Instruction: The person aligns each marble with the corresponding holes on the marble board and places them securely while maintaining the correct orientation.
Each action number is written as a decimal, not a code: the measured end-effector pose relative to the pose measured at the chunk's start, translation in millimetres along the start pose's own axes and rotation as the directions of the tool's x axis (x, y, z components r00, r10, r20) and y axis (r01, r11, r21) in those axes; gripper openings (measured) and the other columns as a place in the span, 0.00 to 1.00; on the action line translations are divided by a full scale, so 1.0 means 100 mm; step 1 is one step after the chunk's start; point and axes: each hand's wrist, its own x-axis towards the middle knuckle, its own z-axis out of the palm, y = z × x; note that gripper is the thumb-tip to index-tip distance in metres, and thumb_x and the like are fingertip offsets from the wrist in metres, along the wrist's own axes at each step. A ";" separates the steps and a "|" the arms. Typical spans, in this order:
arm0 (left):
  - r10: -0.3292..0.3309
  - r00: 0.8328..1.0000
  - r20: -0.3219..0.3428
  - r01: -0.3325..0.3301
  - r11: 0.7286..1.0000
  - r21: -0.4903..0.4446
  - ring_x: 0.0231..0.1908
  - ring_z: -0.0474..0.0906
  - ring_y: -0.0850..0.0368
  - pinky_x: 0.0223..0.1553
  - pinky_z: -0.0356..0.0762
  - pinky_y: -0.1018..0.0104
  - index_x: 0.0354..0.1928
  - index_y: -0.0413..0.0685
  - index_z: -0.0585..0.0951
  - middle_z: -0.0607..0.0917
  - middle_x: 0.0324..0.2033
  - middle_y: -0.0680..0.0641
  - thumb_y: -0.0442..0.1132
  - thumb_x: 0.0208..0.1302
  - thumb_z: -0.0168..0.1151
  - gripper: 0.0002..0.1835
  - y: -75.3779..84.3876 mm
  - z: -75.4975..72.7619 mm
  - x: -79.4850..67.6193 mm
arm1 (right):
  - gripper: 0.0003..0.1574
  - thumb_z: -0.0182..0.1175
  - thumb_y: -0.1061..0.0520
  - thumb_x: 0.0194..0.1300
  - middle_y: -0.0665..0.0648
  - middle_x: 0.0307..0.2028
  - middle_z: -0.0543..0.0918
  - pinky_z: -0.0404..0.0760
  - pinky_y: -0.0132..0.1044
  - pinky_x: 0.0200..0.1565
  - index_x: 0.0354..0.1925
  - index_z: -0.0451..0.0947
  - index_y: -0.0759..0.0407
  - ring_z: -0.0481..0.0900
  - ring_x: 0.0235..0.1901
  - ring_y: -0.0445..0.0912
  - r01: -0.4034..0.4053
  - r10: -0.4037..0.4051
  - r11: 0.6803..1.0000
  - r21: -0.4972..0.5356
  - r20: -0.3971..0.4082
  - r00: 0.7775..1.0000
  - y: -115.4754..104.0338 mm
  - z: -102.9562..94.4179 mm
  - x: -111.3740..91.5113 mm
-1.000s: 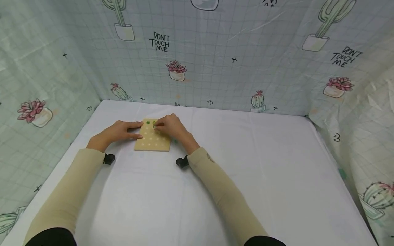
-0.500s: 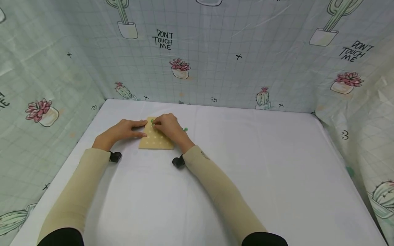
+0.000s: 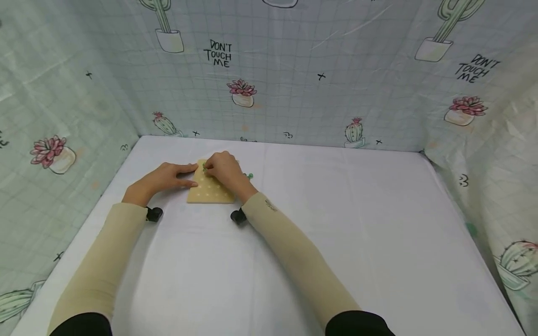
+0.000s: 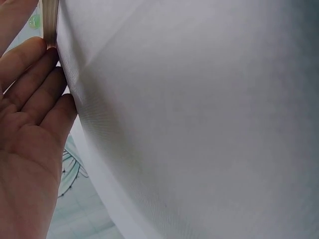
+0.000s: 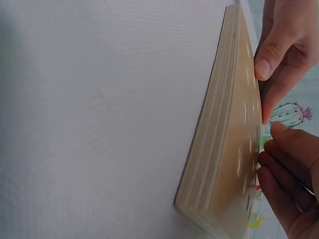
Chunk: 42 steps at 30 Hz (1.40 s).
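A pale wooden board with rows of shallow round hollows lies flat on the white table. My left hand rests at its left edge, thumb and fingers spread along the side; in the left wrist view the fingers are nearly straight. Over the board's upper part, my right hand pinches a small green marble between thumb and fingertips, close to the surface. A green marble also shows past the board's edge in the left wrist view. The right hand hides much of the board's upper right.
Small green balls lie on the table just right of the board, partly behind the right wrist. A yellow bit shows beyond the board in the right wrist view. A cactus-print curtain stands behind the table.
My right hand has shifted left across the board's upper part, toward its left column, covering marbles seen there before. The green balls right of the board have come into view. The left hand stays put.
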 end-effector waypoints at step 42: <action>-0.003 1.000 0.005 0.003 1.000 0.001 0.75 0.55 0.35 0.72 0.56 0.35 0.78 0.55 0.63 0.61 0.76 0.40 0.70 0.59 0.66 0.50 -0.01 0.02 0.01 | 0.17 0.65 0.52 0.71 0.49 0.51 0.89 0.80 0.24 0.44 0.55 0.87 0.53 0.82 0.42 0.36 0.217 -0.213 0.976 0.002 0.175 0.961 0.13 -0.21 -0.03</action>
